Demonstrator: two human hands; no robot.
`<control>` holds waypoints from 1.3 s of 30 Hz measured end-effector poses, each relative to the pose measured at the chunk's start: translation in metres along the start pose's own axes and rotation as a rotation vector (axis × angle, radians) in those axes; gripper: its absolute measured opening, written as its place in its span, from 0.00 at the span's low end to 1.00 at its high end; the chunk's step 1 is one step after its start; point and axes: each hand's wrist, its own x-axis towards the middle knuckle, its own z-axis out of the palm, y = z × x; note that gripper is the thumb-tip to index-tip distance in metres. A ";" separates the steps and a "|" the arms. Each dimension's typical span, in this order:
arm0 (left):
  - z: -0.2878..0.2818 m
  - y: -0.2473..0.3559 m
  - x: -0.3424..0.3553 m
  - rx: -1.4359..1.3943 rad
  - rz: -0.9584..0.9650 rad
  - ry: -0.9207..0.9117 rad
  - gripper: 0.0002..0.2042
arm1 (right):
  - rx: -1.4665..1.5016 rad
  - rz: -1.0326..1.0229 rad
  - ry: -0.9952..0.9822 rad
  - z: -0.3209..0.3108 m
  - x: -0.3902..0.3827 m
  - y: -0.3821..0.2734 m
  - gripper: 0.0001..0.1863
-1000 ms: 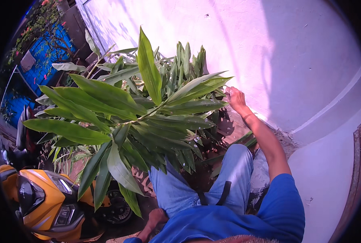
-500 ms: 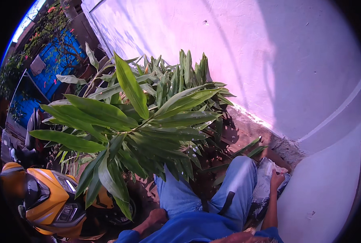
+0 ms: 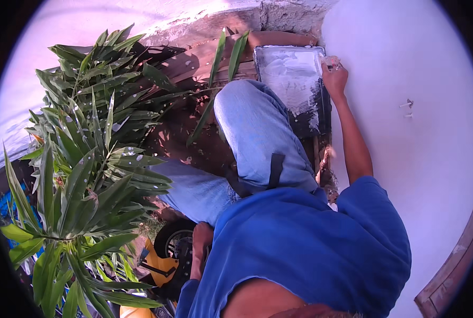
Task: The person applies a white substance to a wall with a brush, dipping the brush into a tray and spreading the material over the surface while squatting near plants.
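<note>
A black tray (image 3: pixel 292 63) coated with white paint lies on the ground beyond my right knee, against the wall. Its lower part shows black through the streaks. My right hand (image 3: pixel 334 79) is at the tray's far right edge, next to the wall. The fingers are curled closed around something small and whitish, too unclear to name. My left hand (image 3: pixel 201 237) rests against my left thigh, its fingers mostly hidden.
A white wall (image 3: pixel 406 148) runs along my right side, with small fixings sticking out. A leafy plant (image 3: pixel 88 175) spreads on the left, spotted with white. Cut leaves (image 3: pixel 231 53) lie near the tray. A yellow motorcycle (image 3: pixel 159 262) stands close behind my left hand.
My view has tilted down and turned right, so the tray and my right arm show more fully. My right hand stays at the tray's edge; my left stays at my thigh.
</note>
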 end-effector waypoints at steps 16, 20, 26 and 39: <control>0.015 0.019 0.000 0.073 0.000 -0.082 0.14 | -0.040 0.007 -0.151 0.084 0.009 0.021 0.11; 0.014 0.023 -0.002 0.074 -0.030 -0.093 0.13 | -0.009 -0.040 -0.266 0.084 0.002 0.012 0.12; 0.014 0.022 0.000 0.094 -0.019 -0.087 0.12 | -0.022 -0.006 -0.323 0.073 -0.003 -0.005 0.14; 0.018 0.020 0.006 0.052 -0.045 -0.067 0.12 | 1.128 0.689 -0.405 0.087 -0.009 0.010 0.13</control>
